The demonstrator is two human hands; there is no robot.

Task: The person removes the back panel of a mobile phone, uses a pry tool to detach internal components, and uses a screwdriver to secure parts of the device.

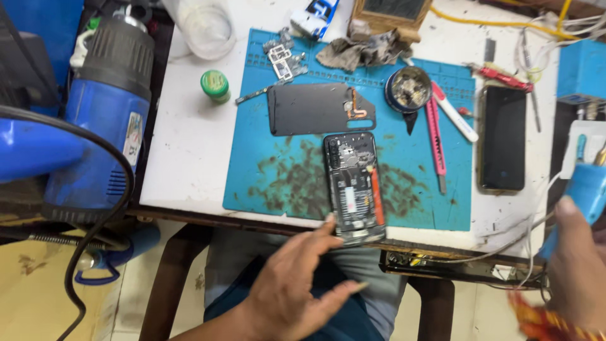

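An opened phone (355,187) with its back removed lies on a stained blue work mat (278,170), its inner parts showing. My left hand (297,284) hovers just below the phone's near end, fingers apart, a fingertip close to the phone's lower corner. At the right edge my right hand (574,265) is wrapped around a blue hand tool (584,189) with a cable. A black back cover (319,108) rests on the mat above the phone.
A blue heat gun (104,107) lies at the left. On the table sit a green-lidded jar (215,84), a round tin (408,89), a pink cutter (434,136), a second dark phone (503,137), a rag (363,49), small metal parts (282,58) and wires (517,243).
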